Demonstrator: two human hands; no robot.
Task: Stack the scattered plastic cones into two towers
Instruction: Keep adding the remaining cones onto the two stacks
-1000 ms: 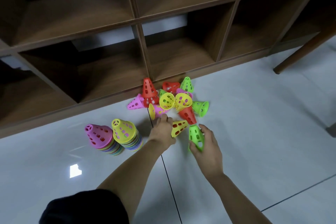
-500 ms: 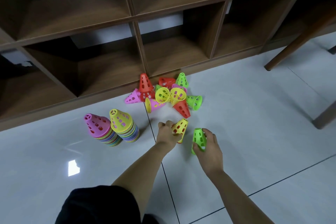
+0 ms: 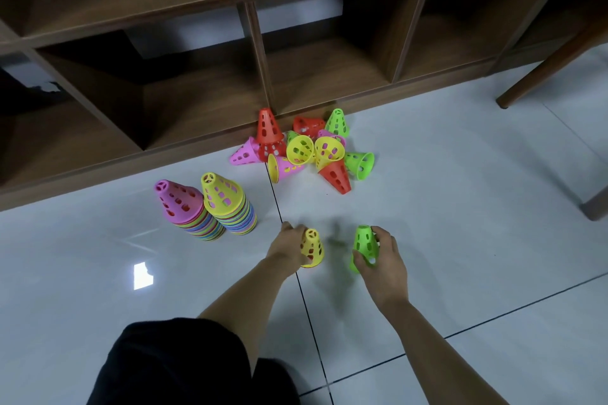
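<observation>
My left hand grips a yellow cone, held upright just above the floor. My right hand holds a green cone, also upright. To the left stand two towers side by side: one topped by a pink cone, the other by a yellow cone. A pile of loose cones in red, green, yellow and pink lies against the shelf base, beyond both hands.
A wooden shelf unit with open compartments runs along the back. A slanted wooden furniture leg stands at the right, and another leg sits at the right edge. White floor tiles spread around the hands. My dark-clothed knee is at the bottom.
Both hands have pulled back from the pile toward me, each carrying its cone. The yellow and green cones have been turned upright.
</observation>
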